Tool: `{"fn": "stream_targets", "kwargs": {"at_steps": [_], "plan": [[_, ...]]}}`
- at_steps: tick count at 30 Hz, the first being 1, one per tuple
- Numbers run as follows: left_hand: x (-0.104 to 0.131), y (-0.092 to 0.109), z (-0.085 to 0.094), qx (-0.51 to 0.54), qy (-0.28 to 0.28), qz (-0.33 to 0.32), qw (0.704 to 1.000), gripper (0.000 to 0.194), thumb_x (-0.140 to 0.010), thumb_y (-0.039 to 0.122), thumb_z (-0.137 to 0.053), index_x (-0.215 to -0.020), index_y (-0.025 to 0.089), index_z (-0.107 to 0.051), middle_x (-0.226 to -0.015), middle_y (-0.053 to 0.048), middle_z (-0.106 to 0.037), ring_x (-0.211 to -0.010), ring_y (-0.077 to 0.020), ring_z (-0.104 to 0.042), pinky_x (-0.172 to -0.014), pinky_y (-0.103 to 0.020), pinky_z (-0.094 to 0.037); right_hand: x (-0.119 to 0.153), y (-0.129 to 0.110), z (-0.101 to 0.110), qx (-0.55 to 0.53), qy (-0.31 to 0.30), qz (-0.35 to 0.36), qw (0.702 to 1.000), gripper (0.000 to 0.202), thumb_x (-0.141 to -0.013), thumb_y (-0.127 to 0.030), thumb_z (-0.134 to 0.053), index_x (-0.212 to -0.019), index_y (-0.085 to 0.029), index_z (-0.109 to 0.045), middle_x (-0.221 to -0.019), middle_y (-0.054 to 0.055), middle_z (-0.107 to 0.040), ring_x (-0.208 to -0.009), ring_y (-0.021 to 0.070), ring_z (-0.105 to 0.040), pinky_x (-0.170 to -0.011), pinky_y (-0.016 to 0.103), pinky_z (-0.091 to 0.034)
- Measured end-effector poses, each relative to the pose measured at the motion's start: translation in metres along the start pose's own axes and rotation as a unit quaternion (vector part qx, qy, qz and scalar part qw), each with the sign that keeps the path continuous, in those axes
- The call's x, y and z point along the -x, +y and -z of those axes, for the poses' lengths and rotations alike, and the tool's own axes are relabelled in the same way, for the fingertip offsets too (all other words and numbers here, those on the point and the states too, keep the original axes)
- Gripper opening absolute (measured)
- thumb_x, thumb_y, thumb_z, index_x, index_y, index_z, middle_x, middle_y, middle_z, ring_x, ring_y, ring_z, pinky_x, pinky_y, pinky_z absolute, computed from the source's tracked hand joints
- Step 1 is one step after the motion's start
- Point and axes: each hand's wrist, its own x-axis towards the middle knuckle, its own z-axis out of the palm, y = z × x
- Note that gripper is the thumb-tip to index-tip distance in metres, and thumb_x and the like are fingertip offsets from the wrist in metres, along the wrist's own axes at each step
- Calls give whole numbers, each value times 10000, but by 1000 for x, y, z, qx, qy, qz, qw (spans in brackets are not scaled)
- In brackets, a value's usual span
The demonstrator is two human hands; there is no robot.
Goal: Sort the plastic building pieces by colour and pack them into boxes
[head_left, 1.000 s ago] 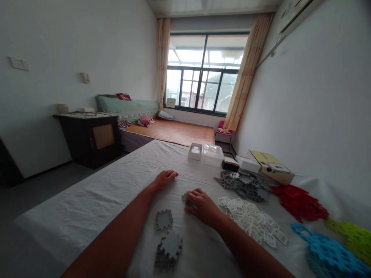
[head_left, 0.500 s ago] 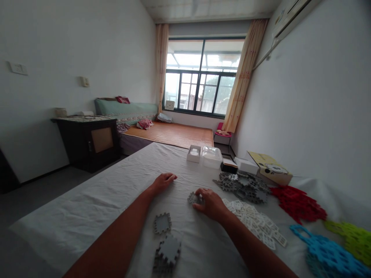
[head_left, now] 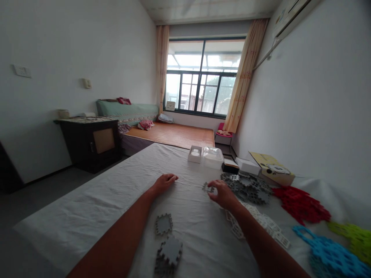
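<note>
My right hand [head_left: 223, 194] pinches a small grey notched tile [head_left: 206, 188] by its right side, low over the white cloth. My left hand [head_left: 164, 183] lies on the cloth, fingers curled closed; their inner side is hidden, so I cannot tell what is in them, if anything. Nearer to me, between my forearms, sits a grey notched square [head_left: 164, 224] with a paler middle. Just below it is a stack of grey notched tiles [head_left: 170, 251]. Beside my right wrist spreads a pile of white lattice pieces [head_left: 268, 222], partly covered by my forearm.
Behind my right hand is a heap of dark grey tiles [head_left: 249, 187]. Red pieces [head_left: 301, 202], blue pieces [head_left: 336, 249] and lime pieces [head_left: 355, 237] lie at the right. Along the back stand a white box [head_left: 195, 154], a clear plastic container [head_left: 213, 157] and a yellow box [head_left: 271, 168].
My right hand has moved away from me and to the right, carrying the grey tile with it. My left hand stays in about the same place. The view has shifted slightly.
</note>
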Motion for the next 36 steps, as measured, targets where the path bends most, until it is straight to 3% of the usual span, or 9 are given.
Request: {"fn": "stream_targets", "kwargs": {"at_steps": [4, 7, 10, 12, 14, 16, 18, 29, 36], "plan": [[0, 1, 0, -1, 2, -4, 1000, 451, -821, 461, -410, -953, 140, -698, -928, -47, -722, -896, -213, -630, -789, -264, -460, -5, 29, 14, 92, 120, -91, 984, 327, -786, -306, -574, -1081, -165, -601, -1185, 134, -582, -1106, 285, -493, -906, 409, -400], [1, 2, -1, 3, 5, -5, 1000, 444, -825, 454, -409, -948, 140, -698, -940, -49, -721, -898, -208, -631, -792, -262, -460, -4, 17, 16, 70, 119, -74, 988, 377, -807, -330, -561, -1143, -162, -571, -1238, 149, -552, -1159, 298, -461, -897, 428, -413], [2, 2, -2, 4, 4, -9, 1000, 441, -827, 447, -410, -957, 138, -696, -939, -48, -721, -891, -203, -633, -789, -262, -462, 4, -33, 16, -92, -21, 3, 996, 303, -837, -344, -533, -1094, -192, -586, -1073, 88, -637, -936, 211, -596, -803, 342, -477], [1, 1, -2, 4, 6, -11, 1000, 434, -826, 440, -413, -965, 140, -695, -943, -46, -720, -892, -196, -632, -798, -257, -459, 15, -74, 16, -204, -162, 77, 962, 303, -821, -396, -565, -1068, -223, -594, -1014, 44, -643, -789, 157, -619, -695, 273, -499], [1, 1, -3, 3, 5, -11, 1000, 426, -824, 434, -419, -964, 143, -697, -941, -43, -721, -896, -192, -630, -802, -252, -457, 27, -109, 15, -246, -265, 168, 917, 394, -741, -446, -657, -1077, -250, -598, -1025, 27, -626, -809, 151, -611, -694, 248, -493], [0, 0, -3, 2, 5, -11, 1000, 425, -823, 434, -420, -963, 145, -699, -930, -41, -723, -891, -190, -630, -792, -248, -459, 39, -133, 12, -225, -297, 241, 896, 541, -635, -471, -741, -1110, -261, -592, -1043, 31, -609, -906, 183, -583, -786, 270, -473], [0, -2, -4, 1, 6, -11, 1000, 426, -823, 438, -420, -962, 148, -699, -919, -38, -723, -885, -189, -631, -782, -246, -461, 45, -142, 7, -189, -288, 269, 899, 627, -585, -477, -769, -1142, -258, -579, -1062, 45, -593, -979, 215, -545, -864, 306, -441], [-3, -4, -6, 15, 16, -14, 1000, 412, -813, 440, -432, -933, 157, -707, -919, -41, -726, -899, -196, -637, -810, -260, -466, 27, -91, 2, -161, -225, 134, 952, 636, -620, -207, -709, -1224, -228, -511, -1171, 77, -501, -1099, 227, -459, -980, 362, -363], [-4, -2, -4, 18, 11, -6, 1000, 415, -800, 443, -437, -927, 155, -707, -926, -44, -725, -908, -202, -637, -820, -264, -465, 22, -75, 4, -271, -276, 58, 920, 630, -584, -235, -765, -1172, -260, -541, -1180, 52, -445, -1053, 194, -485, -879, 314, -452]]}}
